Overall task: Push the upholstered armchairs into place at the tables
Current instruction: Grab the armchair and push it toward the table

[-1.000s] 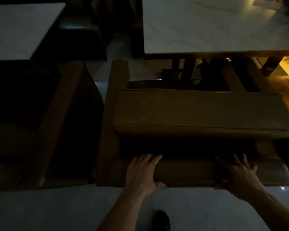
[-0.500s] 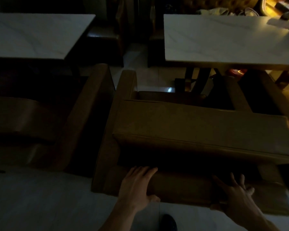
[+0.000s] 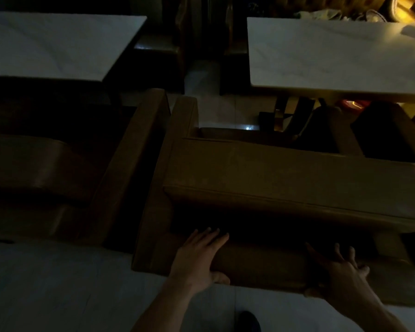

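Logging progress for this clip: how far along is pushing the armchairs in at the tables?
Looks done: the left armchair sits close against the left table. In hand: both hands, left hand and right hand, lie flat on the back of the right armchair, whose arms reach toward the right table. Left: the seat is not under that table yet, with floor showing between. Other chairs are too dark to judge.

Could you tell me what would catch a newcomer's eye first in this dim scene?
Probably the two pale marble-look tabletops, one upper left and one upper right, bright against the dark room. Next, the tan armchair in the centre, with the left hand and right hand spread flat on its back edge.
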Demonstrator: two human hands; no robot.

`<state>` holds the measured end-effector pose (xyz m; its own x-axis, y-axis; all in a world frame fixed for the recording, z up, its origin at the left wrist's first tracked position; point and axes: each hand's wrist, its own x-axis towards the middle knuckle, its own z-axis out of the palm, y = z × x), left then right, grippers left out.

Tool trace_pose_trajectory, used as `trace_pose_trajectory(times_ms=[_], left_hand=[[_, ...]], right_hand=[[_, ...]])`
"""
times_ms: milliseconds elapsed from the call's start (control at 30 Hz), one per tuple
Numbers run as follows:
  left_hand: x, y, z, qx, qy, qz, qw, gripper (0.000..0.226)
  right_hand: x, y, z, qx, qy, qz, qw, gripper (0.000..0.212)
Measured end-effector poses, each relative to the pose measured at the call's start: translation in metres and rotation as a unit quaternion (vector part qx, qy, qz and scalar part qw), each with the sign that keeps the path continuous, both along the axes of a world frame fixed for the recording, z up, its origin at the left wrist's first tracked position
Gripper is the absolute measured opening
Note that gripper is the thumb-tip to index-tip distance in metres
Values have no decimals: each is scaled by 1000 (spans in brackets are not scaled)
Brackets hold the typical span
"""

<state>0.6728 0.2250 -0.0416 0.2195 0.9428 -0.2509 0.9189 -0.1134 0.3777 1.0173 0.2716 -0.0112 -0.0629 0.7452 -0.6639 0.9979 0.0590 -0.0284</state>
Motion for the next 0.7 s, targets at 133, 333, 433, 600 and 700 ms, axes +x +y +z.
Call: trace_pose_trajectory(times_ms=[133,333,433,600,700], left_hand=[[-4,27,-2,6,-3,13,1000,104],[-6,48,-4,-1,-7,19,1000,104],[-6,46,-4,4,-6,24,1000,103],[-4,45,0,0,-6,28,1000,101],[-4,45,1,1,-3,25,1000,100]], right_hand=[[-8,28,0,14,3,7,1000,119],[-11,47,-3,25,-7,18,1000,122],[-11,45,-3,21,-5,14,1000,123],[-13,42,-1,29,-13,20,999,124],[-13,43,-1,33,-16,27,999,123]])
